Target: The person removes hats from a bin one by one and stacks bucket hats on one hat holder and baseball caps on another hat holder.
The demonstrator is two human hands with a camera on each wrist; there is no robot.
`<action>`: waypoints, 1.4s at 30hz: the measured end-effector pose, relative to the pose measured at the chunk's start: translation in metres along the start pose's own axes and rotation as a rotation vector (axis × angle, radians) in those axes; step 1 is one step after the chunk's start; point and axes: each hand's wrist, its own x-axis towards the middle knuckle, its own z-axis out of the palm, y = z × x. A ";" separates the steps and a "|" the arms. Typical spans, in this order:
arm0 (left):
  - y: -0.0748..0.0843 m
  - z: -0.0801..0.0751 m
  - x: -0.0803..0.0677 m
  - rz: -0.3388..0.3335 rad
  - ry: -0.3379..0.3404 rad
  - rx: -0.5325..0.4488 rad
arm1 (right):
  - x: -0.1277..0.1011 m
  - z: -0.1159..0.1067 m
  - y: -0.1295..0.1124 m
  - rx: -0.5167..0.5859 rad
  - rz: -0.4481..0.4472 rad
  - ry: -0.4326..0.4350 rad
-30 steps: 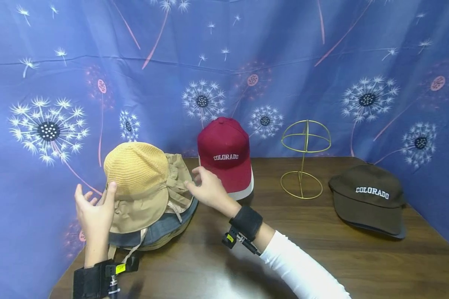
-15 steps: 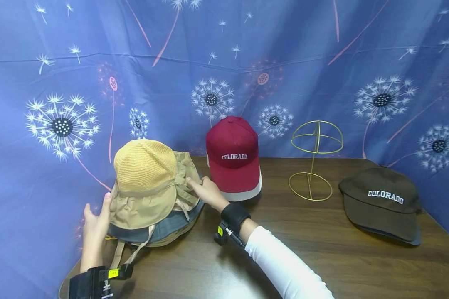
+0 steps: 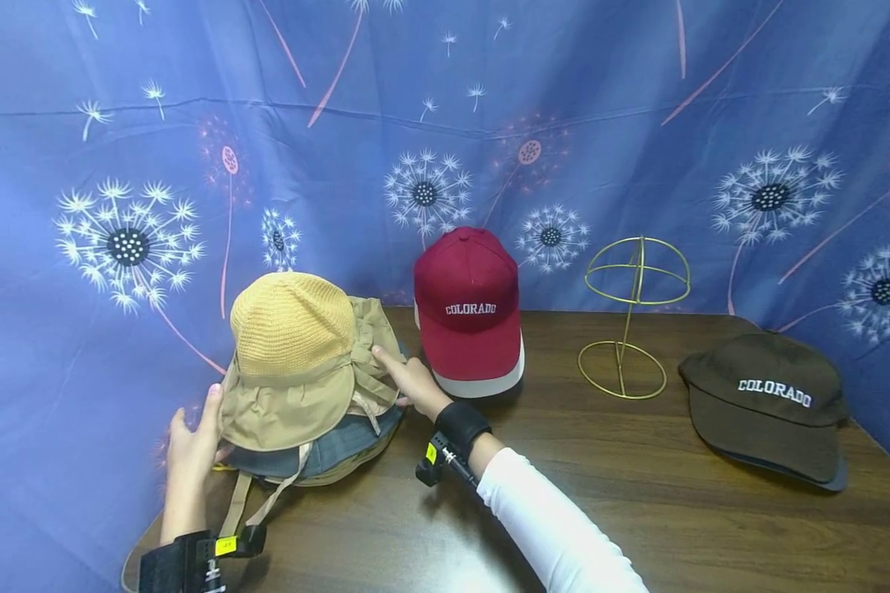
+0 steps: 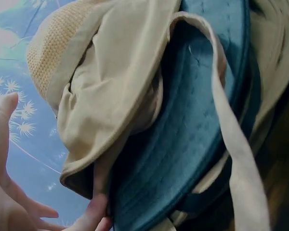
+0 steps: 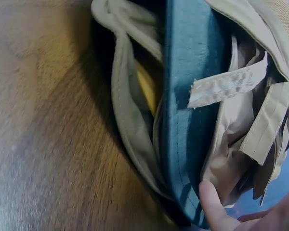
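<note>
A sun hat (image 3: 292, 329) with a yellow knitted crown and tan fabric brim tops a pile of hats at the left of the table. Beneath it is a blue hat (image 3: 334, 453), with olive-tan brims lower down. My left hand (image 3: 191, 445) is at the pile's left side; in the left wrist view its fingertips (image 4: 97, 207) touch between the tan and blue brims, thumb raised apart. My right hand (image 3: 415, 383) is at the right side, thumb extended by the tan bow. A fingertip (image 5: 209, 192) touches the sun hat's edge against the blue brim in the right wrist view.
A red COLORADO cap (image 3: 467, 313) stands close to the right hand. Farther right are a gold wire hat stand (image 3: 629, 321) and a brown COLORADO cap (image 3: 767, 403). A tan strap (image 3: 282, 486) hangs from the pile onto the table (image 3: 564, 494). A blue dandelion cloth (image 3: 341, 206) hangs behind.
Both hands have moved in from beside the pile to touch the hats, their fingers reaching toward the brims. The whole scene has shifted slightly right in the head view.
</note>
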 end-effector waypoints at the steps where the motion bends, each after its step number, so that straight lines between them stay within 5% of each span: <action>1: 0.000 0.000 0.000 0.001 -0.010 -0.021 | 0.001 0.000 0.000 0.026 0.007 -0.007; 6: 0.000 -0.001 0.000 -0.023 -0.046 -0.099 | 0.001 0.000 -0.002 0.090 0.054 -0.025; 13: -0.007 0.000 0.005 -0.070 -0.232 -0.235 | 0.004 0.004 -0.003 0.228 0.077 -0.070; 18: -0.014 0.000 0.007 -0.095 -0.279 -0.281 | 0.004 0.011 -0.003 0.235 0.047 -0.073; 21: -0.017 -0.002 0.006 -0.080 -0.296 -0.285 | 0.003 0.012 -0.004 0.162 0.009 -0.030; 27: -0.014 -0.004 0.000 -0.009 -0.302 -0.182 | -0.002 0.014 -0.012 -0.220 -0.055 0.091; 30: -0.005 -0.008 -0.007 0.065 -0.249 0.027 | -0.003 0.013 -0.014 -0.289 -0.058 0.130; 32: 0.002 -0.011 -0.013 0.108 -0.184 0.180 | -0.003 0.011 -0.015 -0.259 -0.073 0.157; 35: 0.013 -0.012 -0.019 0.129 -0.055 0.259 | -0.002 0.010 -0.017 -0.136 -0.126 0.182; 42: 0.026 -0.003 -0.023 0.174 0.101 -0.047 | -0.001 0.014 -0.024 0.146 -0.174 0.165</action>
